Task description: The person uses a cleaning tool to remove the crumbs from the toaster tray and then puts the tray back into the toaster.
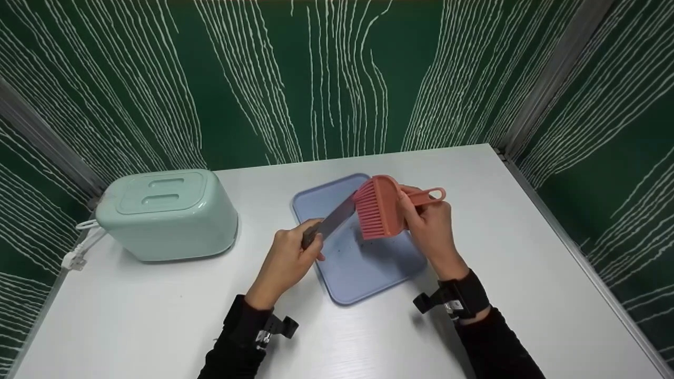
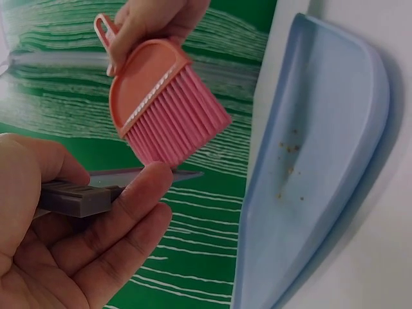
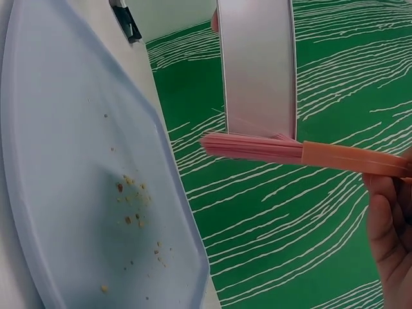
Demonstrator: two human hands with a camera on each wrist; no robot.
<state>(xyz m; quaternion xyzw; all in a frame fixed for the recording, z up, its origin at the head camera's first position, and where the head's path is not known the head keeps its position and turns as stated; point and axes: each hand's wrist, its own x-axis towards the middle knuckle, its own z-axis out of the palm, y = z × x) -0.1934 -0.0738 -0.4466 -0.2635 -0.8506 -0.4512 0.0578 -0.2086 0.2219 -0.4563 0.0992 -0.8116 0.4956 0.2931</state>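
Observation:
My left hand (image 1: 287,257) grips a knife (image 1: 337,216) by its dark grey handle (image 2: 76,198), the flat metal blade pointing up and away to the right. My right hand (image 1: 434,231) holds a small coral hand brush (image 1: 388,205) at the base of its looped handle. The pink bristles (image 3: 251,147) meet the far end of the blade (image 3: 259,64). Both tools are raised over a pale blue tray (image 1: 350,287), which lies at a slant on the table. Brown and yellowish crumbs (image 3: 129,219) are scattered on the tray.
On the left of the white table (image 1: 174,321) stands a mint-green toaster (image 1: 168,226), its lid on top. Its white cord and plug (image 1: 73,259) lie at the left edge. Green panels (image 1: 231,121) with white wavy lines enclose the table's back and sides.

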